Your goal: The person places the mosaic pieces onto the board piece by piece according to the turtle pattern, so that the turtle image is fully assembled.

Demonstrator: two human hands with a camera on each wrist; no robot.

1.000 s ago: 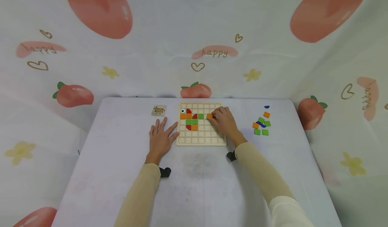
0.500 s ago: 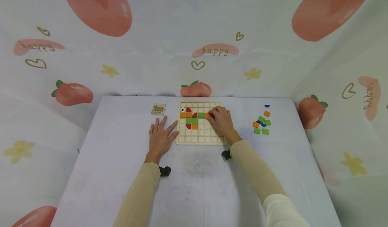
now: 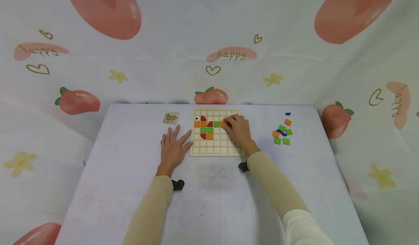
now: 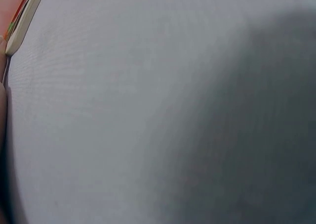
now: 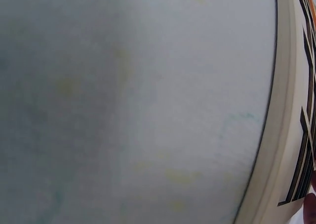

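Observation:
A wooden grid board (image 3: 226, 151) lies on the table with several coloured tiles set in its squares. My right hand (image 3: 239, 130) is over the board's right half, thumb and fingertips pinching an orange square tile (image 3: 222, 124). That tile sits in line just right of a green square tile (image 3: 216, 124); a dark red piece shows partly under the fingers. My left hand (image 3: 172, 149) rests on the table with fingers spread, thumb and forefinger at the board's left edge. The wrist views show mostly tablecloth, with the board's rim (image 5: 276, 110) at the right in the right wrist view.
Loose green and orange square tiles (image 3: 286, 141) and blue pieces (image 3: 287, 113) lie at the table's right. A small pattern card (image 3: 171, 117) lies left of the board. A round eye tile (image 3: 197, 118) sits at the board's upper left. Printed cloth walls surround the table's back and sides.
My right hand has moved slightly left, bringing the orange tile from a gap away to beside the green tile. The left hand has stayed in place.

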